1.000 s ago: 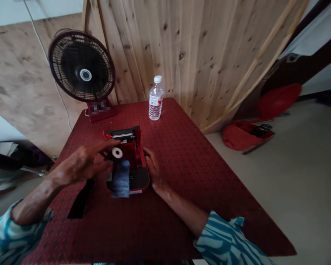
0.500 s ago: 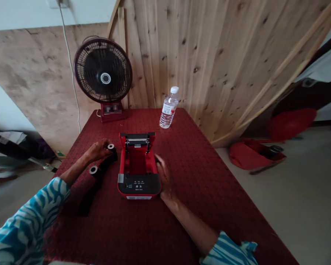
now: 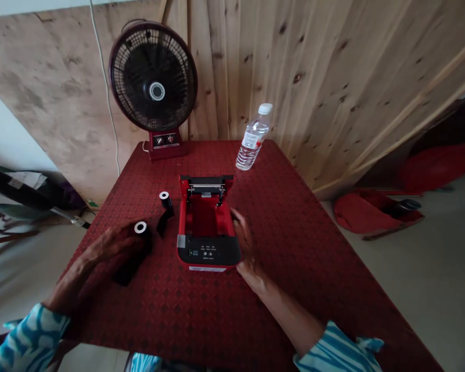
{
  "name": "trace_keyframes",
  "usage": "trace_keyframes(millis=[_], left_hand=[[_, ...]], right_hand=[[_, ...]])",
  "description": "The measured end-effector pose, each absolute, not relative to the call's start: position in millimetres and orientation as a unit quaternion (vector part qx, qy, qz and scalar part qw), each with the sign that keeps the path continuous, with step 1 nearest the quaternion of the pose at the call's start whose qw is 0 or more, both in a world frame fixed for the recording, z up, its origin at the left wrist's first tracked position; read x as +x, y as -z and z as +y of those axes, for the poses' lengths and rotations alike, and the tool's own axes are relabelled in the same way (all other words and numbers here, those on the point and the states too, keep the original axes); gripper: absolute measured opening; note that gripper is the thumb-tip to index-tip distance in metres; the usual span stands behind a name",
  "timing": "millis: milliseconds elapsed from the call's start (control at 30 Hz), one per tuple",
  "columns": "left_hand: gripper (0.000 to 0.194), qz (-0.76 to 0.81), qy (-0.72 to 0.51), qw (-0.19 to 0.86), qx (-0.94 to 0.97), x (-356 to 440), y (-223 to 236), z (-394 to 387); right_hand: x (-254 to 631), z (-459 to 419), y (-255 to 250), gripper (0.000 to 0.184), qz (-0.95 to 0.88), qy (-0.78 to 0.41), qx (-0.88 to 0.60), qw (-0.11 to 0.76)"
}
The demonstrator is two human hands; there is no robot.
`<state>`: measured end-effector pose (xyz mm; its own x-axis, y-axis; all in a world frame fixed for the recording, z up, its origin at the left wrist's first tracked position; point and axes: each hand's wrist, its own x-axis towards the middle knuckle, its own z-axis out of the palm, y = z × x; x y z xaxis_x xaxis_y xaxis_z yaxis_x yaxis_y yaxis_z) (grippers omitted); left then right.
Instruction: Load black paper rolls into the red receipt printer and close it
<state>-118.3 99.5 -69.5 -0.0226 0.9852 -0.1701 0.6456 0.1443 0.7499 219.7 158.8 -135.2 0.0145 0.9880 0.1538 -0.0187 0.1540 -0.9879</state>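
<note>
Printer (image 3: 207,235) with its lid up sits mid-table, right hand (image 3: 245,243) flat against its 3 o'clock side as before. Left hand (image 3: 116,245) has left the far roll (image 3: 165,199), now standing alone, and closes around the near roll (image 3: 139,235) at 9 o'clock.

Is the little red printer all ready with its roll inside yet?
Not yet. The red printer is open and its bay shows no roll. The left hand is on one black roll; another roll lies beside. The right hand steadies the printer.
</note>
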Motion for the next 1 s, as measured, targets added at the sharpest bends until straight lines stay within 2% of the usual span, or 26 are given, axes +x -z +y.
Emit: trace_keyframes(millis=[167, 300, 400, 467, 633, 867, 1000], left_hand=[[0.046, 0.678, -0.322, 0.344, 0.564, -99.4, 70.4, 90.6], [0.043, 0.64, -0.361, 0.356, 0.578, -100.8, 46.4, 77.0], [0.041, 0.634, -0.34, 0.245, 0.65, -84.0, 16.9, 79.1], [0.044, 0.586, -0.308, 0.15, 0.735, -60.7, 1.3, 91.8], [0.045, 0.441, -0.208, 0.071, 0.87, 3.4, -7.5, 139.8], [0.035, 0.532, 0.073, 0.01, 0.844, 52.2, -7.4, 171.7], [0.032, 0.529, 0.152, 0.025, 0.834, 63.9, 0.3, 185.3]], right_hand=[[218.1, 157.3, 132.9, 0.05, -0.523, -0.463, -0.468, 0.541], [217.1, 157.7, 131.5, 0.047, -0.52, -0.469, -0.454, 0.551], [217.8, 157.5, 129.3, 0.044, -0.524, -0.469, -0.449, 0.551], [218.4, 157.5, 128.2, 0.043, -0.527, -0.466, -0.449, 0.55], [217.8, 161.3, 130.3, 0.039, -0.547, -0.452, -0.421, 0.565], [215.5, 168.5, 138.2, 0.036, -0.559, -0.432, -0.385, 0.593], [213.7, 170.3, 141.4, 0.036, -0.562, -0.414, -0.38, 0.607]])
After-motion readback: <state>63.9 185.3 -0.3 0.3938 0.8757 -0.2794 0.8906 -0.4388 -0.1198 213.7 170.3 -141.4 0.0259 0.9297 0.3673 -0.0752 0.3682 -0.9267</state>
